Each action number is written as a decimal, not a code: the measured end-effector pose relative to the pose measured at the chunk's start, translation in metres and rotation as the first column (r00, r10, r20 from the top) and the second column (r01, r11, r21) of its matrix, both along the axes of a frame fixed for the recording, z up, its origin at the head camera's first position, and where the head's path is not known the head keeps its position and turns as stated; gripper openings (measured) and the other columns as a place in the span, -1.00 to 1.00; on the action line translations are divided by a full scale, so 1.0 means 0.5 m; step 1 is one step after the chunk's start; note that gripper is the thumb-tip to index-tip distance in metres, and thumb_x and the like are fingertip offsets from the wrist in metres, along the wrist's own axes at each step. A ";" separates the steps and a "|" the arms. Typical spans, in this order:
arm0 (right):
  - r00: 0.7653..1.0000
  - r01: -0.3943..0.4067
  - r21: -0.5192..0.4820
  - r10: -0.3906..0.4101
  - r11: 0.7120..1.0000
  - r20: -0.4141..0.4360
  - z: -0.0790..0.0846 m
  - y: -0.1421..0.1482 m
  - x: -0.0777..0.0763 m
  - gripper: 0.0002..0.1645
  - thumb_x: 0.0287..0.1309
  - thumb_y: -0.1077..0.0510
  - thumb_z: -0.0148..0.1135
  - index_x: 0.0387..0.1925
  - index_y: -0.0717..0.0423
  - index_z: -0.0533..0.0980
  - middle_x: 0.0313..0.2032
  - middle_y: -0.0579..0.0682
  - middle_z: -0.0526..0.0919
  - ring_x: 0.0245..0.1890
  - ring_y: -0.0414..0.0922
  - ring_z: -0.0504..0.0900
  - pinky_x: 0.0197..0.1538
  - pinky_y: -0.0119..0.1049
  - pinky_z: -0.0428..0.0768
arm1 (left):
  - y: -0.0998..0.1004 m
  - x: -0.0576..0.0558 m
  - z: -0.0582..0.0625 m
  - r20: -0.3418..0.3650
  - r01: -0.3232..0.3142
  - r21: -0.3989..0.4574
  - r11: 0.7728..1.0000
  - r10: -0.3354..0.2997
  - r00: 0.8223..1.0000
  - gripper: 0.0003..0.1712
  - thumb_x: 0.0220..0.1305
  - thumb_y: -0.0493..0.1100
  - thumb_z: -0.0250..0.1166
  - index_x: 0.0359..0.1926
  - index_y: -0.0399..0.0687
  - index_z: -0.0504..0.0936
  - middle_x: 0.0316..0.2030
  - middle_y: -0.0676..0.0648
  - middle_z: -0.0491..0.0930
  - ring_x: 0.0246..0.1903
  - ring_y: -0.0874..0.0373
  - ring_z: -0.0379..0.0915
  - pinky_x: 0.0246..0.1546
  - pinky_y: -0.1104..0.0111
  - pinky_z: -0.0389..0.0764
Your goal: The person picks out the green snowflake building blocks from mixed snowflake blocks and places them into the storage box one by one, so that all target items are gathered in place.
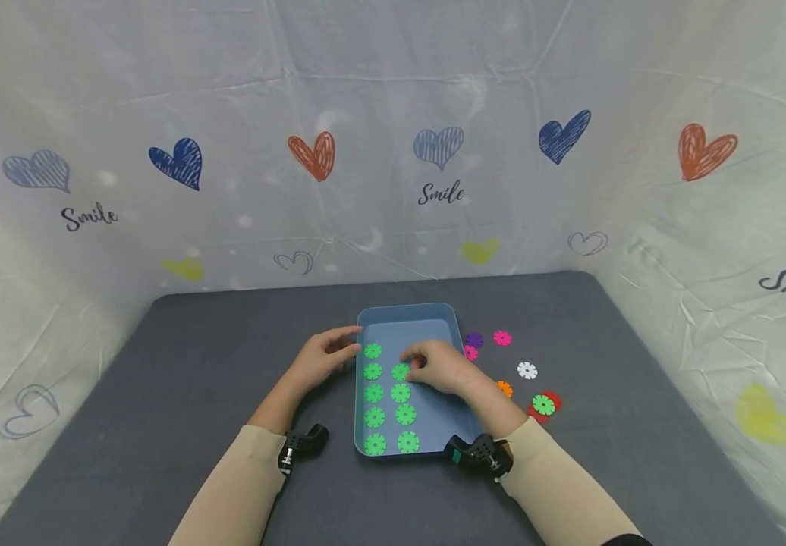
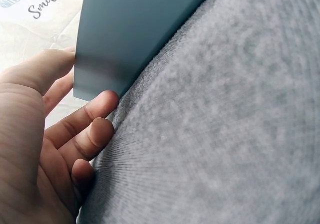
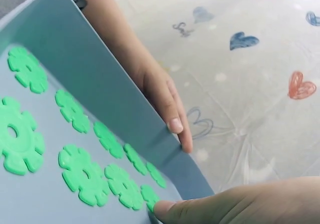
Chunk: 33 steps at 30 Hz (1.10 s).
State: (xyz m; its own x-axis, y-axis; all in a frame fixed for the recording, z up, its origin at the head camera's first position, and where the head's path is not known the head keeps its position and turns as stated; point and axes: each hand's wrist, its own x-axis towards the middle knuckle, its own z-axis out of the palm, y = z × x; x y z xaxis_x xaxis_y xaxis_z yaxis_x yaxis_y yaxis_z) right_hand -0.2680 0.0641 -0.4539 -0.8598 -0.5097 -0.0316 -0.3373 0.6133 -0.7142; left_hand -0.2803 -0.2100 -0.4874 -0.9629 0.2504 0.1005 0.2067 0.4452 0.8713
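A blue rectangular tray [image 1: 434,432] holds two columns of green notched plastic discs [image 1: 375,417]. My right hand [image 1: 444,368] reaches inside it, its thumb and curled index finger at the farthest green disc [image 1: 400,371] of the second column. In the right wrist view the right thumb [image 3: 185,210] meets that disc's edge; the other fingers are hidden there. Outside the tray's left wall, my left hand [image 1: 321,360] touches the rim with its fingertips. The left wrist view shows this hand's loosely bent fingers [image 2: 82,124] beside the tray's outer wall [image 2: 115,49].
To the tray's right lie loose discs: purple [image 1: 474,340], pink [image 1: 502,338], white [image 1: 527,370], orange [image 1: 504,388], and a green disc [image 1: 543,405] on top of red ones [image 1: 554,399]. A grey cloth [image 1: 229,364] covers the table; a printed curtain [image 1: 379,212] stands behind.
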 end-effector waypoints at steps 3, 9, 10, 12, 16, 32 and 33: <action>1.000 0.014 -0.007 -0.014 1.000 0.009 0.003 -0.001 0.002 -0.62 0.24 0.27 0.44 0.09 0.21 0.67 -0.42 -0.11 0.60 -0.45 -0.19 0.51 -0.27 -0.26 0.51 | 0.001 -0.001 -0.001 0.007 0.003 -0.003 1.000 -0.003 1.000 -0.46 0.50 -0.19 0.28 0.39 -0.32 0.46 -0.08 -0.25 0.64 -0.35 -0.21 0.52 -0.31 0.04 0.60; 1.000 0.006 0.015 -0.007 1.000 0.028 0.028 0.001 0.009 -0.58 0.31 0.27 0.38 0.18 0.16 0.63 -0.22 -0.08 0.70 -0.26 -0.16 0.65 -0.23 -0.26 0.59 | 0.001 0.000 -0.003 -0.013 0.005 0.010 1.000 -0.005 1.000 -0.45 0.47 -0.11 0.32 0.38 -0.21 0.52 -0.07 -0.21 0.66 -0.38 -0.07 0.53 -0.33 0.15 0.59; 1.000 -0.002 0.018 0.001 1.000 0.021 0.035 0.004 0.011 -0.58 0.32 0.26 0.37 0.20 0.16 0.63 -0.19 -0.07 0.71 -0.21 -0.15 0.66 -0.19 -0.25 0.60 | 0.000 0.001 -0.003 -0.013 0.004 0.010 1.000 -0.004 1.000 -0.45 0.47 -0.08 0.33 0.37 -0.18 0.53 -0.07 -0.19 0.66 -0.38 -0.03 0.53 -0.33 0.17 0.59; 1.000 -0.018 0.020 0.018 1.000 0.003 0.053 0.013 0.014 -0.57 0.34 0.24 0.35 0.22 0.16 0.61 -0.14 -0.05 0.73 -0.14 -0.11 0.67 -0.16 -0.22 0.61 | 0.000 0.001 -0.003 -0.011 0.000 0.014 1.000 0.001 1.000 -0.45 0.45 -0.04 0.34 0.36 -0.11 0.55 -0.08 -0.15 0.67 -0.39 0.01 0.52 -0.33 0.20 0.59; 0.999 -0.025 0.003 0.025 1.000 -0.021 0.090 0.044 0.019 -0.56 0.37 0.19 0.32 0.25 0.12 0.60 -0.09 -0.08 0.71 -0.18 -0.11 0.64 -0.19 -0.21 0.59 | -0.002 0.000 -0.004 -0.017 -0.007 0.009 1.000 0.007 1.000 -0.45 0.43 0.00 0.36 0.36 -0.06 0.57 -0.10 -0.11 0.67 -0.38 0.06 0.53 -0.33 0.23 0.60; 0.992 0.119 0.026 -0.118 0.993 -0.034 0.174 0.236 0.066 -0.46 0.36 0.05 0.35 0.30 0.10 0.54 -0.11 -0.05 0.65 -0.27 -0.06 0.57 -0.24 -0.16 0.54 | 0.004 0.001 -0.006 -0.044 -0.007 -0.001 1.000 0.007 0.999 -0.44 0.45 -0.08 0.35 0.37 -0.18 0.53 -0.16 -0.17 0.64 -0.44 -0.02 0.50 -0.34 0.14 0.58; 0.992 0.124 0.056 -0.122 0.991 -0.028 0.171 0.249 0.068 -0.47 0.34 0.07 0.37 0.28 0.15 0.55 -0.14 -0.04 0.65 -0.28 -0.07 0.56 -0.23 -0.17 0.54 | 0.003 0.001 -0.006 -0.047 -0.004 -0.004 1.000 0.004 0.999 -0.44 0.45 -0.07 0.35 0.37 -0.17 0.54 -0.16 -0.17 0.64 -0.44 0.01 0.49 -0.35 0.16 0.58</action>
State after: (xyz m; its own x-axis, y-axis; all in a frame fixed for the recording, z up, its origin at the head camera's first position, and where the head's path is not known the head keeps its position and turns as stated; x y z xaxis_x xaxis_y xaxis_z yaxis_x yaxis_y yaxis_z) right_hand -0.2338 0.1886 -0.3684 -0.9167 -0.3979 -0.0364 -0.2734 0.6909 -0.6692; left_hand -0.2798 -0.2086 -0.4902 -0.9582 0.2469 0.1448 0.2457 0.4500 0.8585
